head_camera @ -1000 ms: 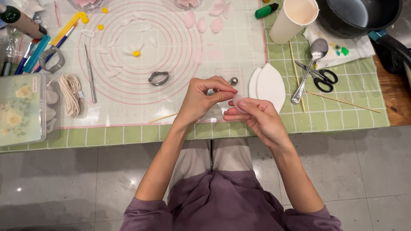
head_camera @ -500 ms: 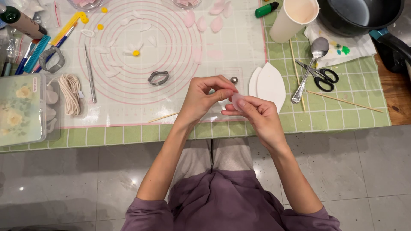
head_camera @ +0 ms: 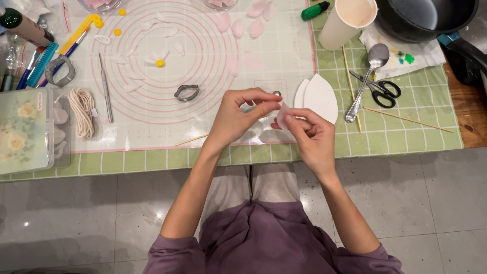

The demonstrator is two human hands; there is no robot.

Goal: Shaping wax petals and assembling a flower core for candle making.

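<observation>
Where both hands meet just below the centre of the frame, a small pale pink petal [head_camera: 282, 110] pinched between them: left hand [head_camera: 238, 116] closed on its upper edge with thumb and forefinger, right hand [head_camera: 309, 134] closed on its lower part. Judged very light, thin and soft, likely a paste that dents, stretches or tears under pressure; best held by the edges with fingertips only, never squeezed flat. Held above the near edge of the pale silicone mat [head_camera: 203, 76], over the green gridded desk [head_camera: 406, 127]. Just right of the fingers, two white leaf-shaped cards [head_camera: 319, 96], almost touching the right hand. Left of centre, a metal petal cutter [head_camera: 186, 93]; further left a thin modelling tool [head_camera: 105, 89] and a coil of cord [head_camera: 81, 105]. More pink petals [head_camera: 238, 25] at the top, a white flower with yellow centre [head_camera: 159, 58] upper left. Right of centre, spoon [head_camera: 366, 81], scissors [head_camera: 378, 89] and wooden skewers [head_camera: 406, 119]; paper cup [head_camera: 347, 20] and dark pot [head_camera: 426, 18] upper right. Nothing between the hands and the mat.
</observation>
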